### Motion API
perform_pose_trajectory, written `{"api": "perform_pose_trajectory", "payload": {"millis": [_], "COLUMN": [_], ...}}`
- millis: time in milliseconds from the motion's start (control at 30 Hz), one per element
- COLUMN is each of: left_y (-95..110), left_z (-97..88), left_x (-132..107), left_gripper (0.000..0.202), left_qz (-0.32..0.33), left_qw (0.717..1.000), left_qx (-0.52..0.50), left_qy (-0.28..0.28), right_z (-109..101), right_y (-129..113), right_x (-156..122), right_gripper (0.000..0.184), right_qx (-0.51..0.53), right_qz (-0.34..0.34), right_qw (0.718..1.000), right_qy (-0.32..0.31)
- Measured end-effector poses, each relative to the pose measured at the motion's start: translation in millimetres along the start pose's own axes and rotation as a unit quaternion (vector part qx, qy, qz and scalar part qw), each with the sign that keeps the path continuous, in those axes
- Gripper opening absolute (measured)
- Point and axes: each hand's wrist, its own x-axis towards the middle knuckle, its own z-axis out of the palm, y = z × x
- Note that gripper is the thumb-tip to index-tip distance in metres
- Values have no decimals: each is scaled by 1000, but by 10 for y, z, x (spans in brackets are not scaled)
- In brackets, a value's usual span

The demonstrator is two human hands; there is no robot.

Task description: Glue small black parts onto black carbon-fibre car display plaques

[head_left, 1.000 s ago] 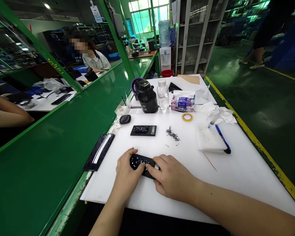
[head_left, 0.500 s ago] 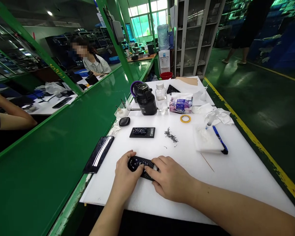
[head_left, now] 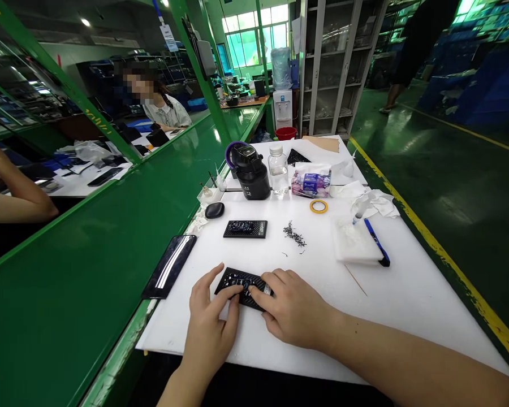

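Note:
A black rectangular plate (head_left: 229, 278) with a woven-look surface and glossy raised parts lies tilted on the white table, close to me. My right hand (head_left: 290, 308) grips its right end, thumb and fingers curled around it, with a fingertip on its face. My left hand (head_left: 212, 316) is at its left part with fingers apart. One finger lies on the glossy parts, another is raised past the left corner, and the thumb is by the near edge. Beyond it lies a similar black plate (head_left: 261, 229). To its right is a pile of small black slivers (head_left: 294, 234).
A phone (head_left: 169, 267) lies at the left edge. Behind stand a black flask (head_left: 254, 183) and a clear bottle (head_left: 279, 172). At right are yellow tape (head_left: 318, 207), a white foam pad (head_left: 352, 249), a blue cutter (head_left: 376, 242) and a thin stick (head_left: 356, 280).
My left hand has loosened from the plate's left end and spread its fingers, uncovering that corner. My right hand keeps its grip. A person walking at the back right has moved left.

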Motion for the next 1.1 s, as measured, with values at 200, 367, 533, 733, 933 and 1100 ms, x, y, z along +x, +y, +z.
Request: {"api": "perform_pose_trajectory", "payload": {"millis": [200, 367, 533, 733, 933, 1100], "left_y": [26, 7, -9, 20, 45, 17], "left_z": [25, 28, 28, 23, 13, 63], "left_x": [14, -5, -26, -9, -19, 58], "left_gripper": [24, 24, 25, 30, 32, 21], "left_qz": [79, 78, 77, 98, 116, -63], "left_qw": [996, 996, 996, 993, 990, 997], "left_qx": [44, 45, 42, 66, 78, -33], "left_qy": [25, 10, 2, 2, 9, -9], "right_z": [-21, -7, 0, -17, -26, -24], "right_y": [-16, -17, -20, -37, -47, -51], "right_x": [21, 20, 6, -1, -3, -3], "right_gripper": [49, 46, 47, 43, 42, 46], "right_qx": [-1, -1, -6, -12, -9, -13], "right_qz": [11, 16, 15, 17, 23, 20], "right_qw": [1000, 1000, 1000, 1000, 1000, 1000], "right_qy": [-5, -1, 4, 7, 7, 8]}}
